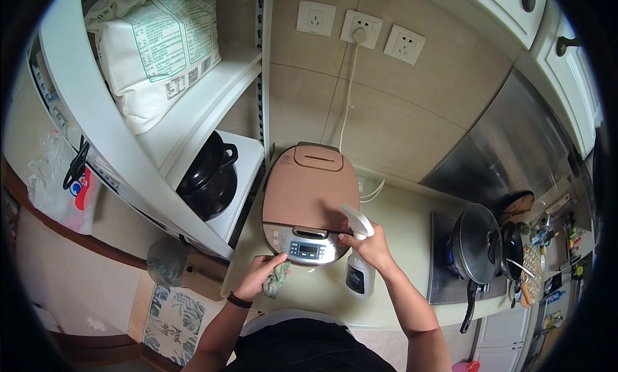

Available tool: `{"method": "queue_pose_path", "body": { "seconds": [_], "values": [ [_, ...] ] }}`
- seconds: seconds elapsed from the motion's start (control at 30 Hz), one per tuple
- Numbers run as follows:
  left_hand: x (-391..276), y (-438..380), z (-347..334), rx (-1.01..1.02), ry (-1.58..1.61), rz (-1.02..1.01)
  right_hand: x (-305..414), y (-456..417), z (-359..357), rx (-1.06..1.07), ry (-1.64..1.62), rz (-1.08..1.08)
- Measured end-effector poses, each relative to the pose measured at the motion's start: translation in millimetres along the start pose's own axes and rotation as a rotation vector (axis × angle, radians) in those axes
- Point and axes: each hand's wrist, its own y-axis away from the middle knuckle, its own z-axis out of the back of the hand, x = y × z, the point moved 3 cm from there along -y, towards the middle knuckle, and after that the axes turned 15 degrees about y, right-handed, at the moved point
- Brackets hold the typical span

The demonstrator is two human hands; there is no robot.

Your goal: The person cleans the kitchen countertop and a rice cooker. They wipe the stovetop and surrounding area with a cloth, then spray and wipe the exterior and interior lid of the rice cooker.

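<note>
A rice cooker with a copper-coloured lid and a silver control panel stands on the pale countertop before me. My right hand grips a white spray bottle by its neck, at the cooker's front right corner. The bottle's nozzle points toward the lid, and a dark label sits on its body. In my left hand is a crumpled greenish cloth, held at the front left edge of the control panel. The thumb of that hand lies close to the panel.
A white shelf rack on the left holds a large printed bag and a black pot. The cooker's side has a cord near it, running up to a wall socket. On the right, a lidded pan sits over a blue flame.
</note>
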Motion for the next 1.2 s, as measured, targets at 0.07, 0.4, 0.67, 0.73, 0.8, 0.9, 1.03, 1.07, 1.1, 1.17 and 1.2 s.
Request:
{"method": "queue_pose_path", "body": {
  "seconds": [0.07, 0.4, 0.67, 0.73, 0.8, 0.9, 1.03, 1.07, 1.1, 1.17, 1.2],
  "values": [
    [2, -2, 3, -0.012, -0.001, 0.012, 4, 3, 2, 0.012, 0.053, -0.024],
    [4, -2, 3, -0.006, -0.011, -0.007, 9, 2, 2, 0.019, 0.143, 0.029],
    [5, 3, 6, 0.035, -0.176, -0.033, 20, 1, 3, 0.029, 0.207, 0.088],
    [4, 9, 10, 0.026, -0.116, -0.020, 18, 1, 3, 0.088, 0.206, 0.018],
    [1, 14, 10, 0.008, -0.073, -0.019, 19, 2, 1, 0.071, 0.231, -0.003],
    [-4, 18, 11, -0.006, -0.033, -0.026, 15, -2, -2, 0.026, 0.188, 0.026],
    [-16, 34, 4, 0.096, 0.202, -0.033, 15, 0, 1, -0.009, 0.126, 0.020],
    [-26, 44, -7, 0.134, 0.307, -0.039, 9, 0, 1, -0.007, 0.122, -0.003],
    [-41, 53, -17, 0.140, 0.300, -0.138, 2, 1, -2, 0.001, 0.118, -0.024],
    [-73, 56, -43, 0.153, 0.288, -0.330, -3, 3, -3, 0.015, 0.120, -0.046],
    [-87, 50, -53, 0.135, 0.238, -0.481, -1, 4, -2, 0.025, 0.121, -0.045]
  ]
}}
